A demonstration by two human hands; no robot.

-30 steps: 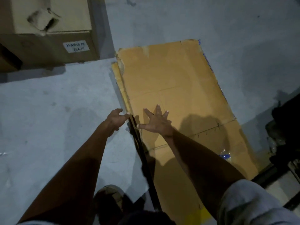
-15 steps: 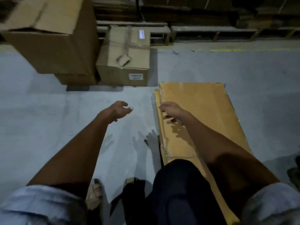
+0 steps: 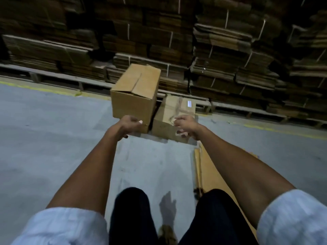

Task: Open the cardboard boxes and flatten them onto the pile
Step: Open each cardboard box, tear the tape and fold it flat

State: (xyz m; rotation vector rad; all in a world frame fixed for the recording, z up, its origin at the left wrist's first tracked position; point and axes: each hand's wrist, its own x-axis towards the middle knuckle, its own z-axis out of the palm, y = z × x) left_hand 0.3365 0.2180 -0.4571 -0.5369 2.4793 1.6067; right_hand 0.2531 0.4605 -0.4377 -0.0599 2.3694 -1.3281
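Note:
Two closed cardboard boxes stand on the grey floor ahead. The taller box (image 3: 134,92) sits on the left, with its top flaps folded shut. A lower taped box (image 3: 174,110) with a white label stands beside it on the right. My left hand (image 3: 131,123) is stretched out in front of the taller box's lower edge, fingers loosely curled and holding nothing. In front of the lower box is my right hand (image 3: 184,127), also loosely curled with nothing in it. Whether either hand touches a box is unclear. The pile of flattened cardboard (image 3: 208,167) lies on the floor under my right arm.
Tall stacks of tied flattened cardboard (image 3: 221,41) on low pallets (image 3: 238,106) fill the back wall. A yellow line (image 3: 283,130) runs along the floor before them. Grey concrete floor (image 3: 53,138) spreads to the left. My legs in dark trousers (image 3: 132,218) are at the bottom.
My hands have come off the flattened sheet and its edge and now stretch forward towards the two boxes. The view has tilted up from the pile to the boxes and stacks.

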